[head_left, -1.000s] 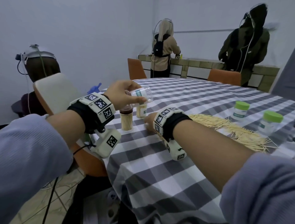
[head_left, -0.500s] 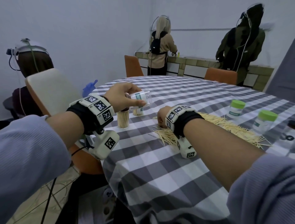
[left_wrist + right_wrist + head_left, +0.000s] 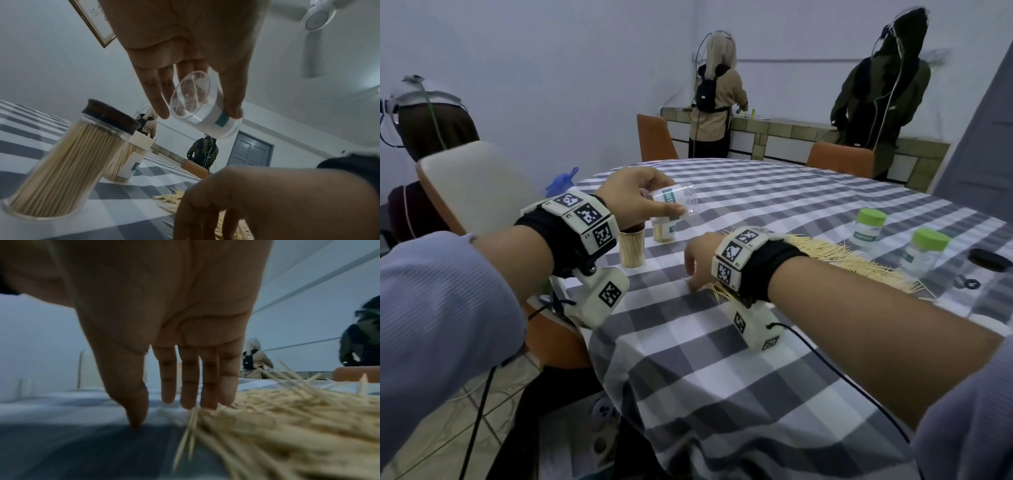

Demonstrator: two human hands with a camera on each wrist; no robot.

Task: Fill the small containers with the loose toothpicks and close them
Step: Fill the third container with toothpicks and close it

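Note:
My left hand holds an empty clear container tilted on its side above the table, fingers and thumb round it; the left wrist view shows its transparent base. My right hand is low on the checked cloth with straight fingers touching the near end of the loose toothpick pile, thumb tip on the cloth. The pile spreads to the right. A filled dark-lidded jar and a filled labelled container stand under the left hand.
Two green-lidded containers stand beyond the pile at the right, with a black lid near them. The round table has orange chairs around it. Two persons stand at a far counter; another sits at left.
My right hand has slid back toward me along the cloth, dragging toothpicks at the pile's near end. The left hand keeps the empty container raised, lowered slightly.

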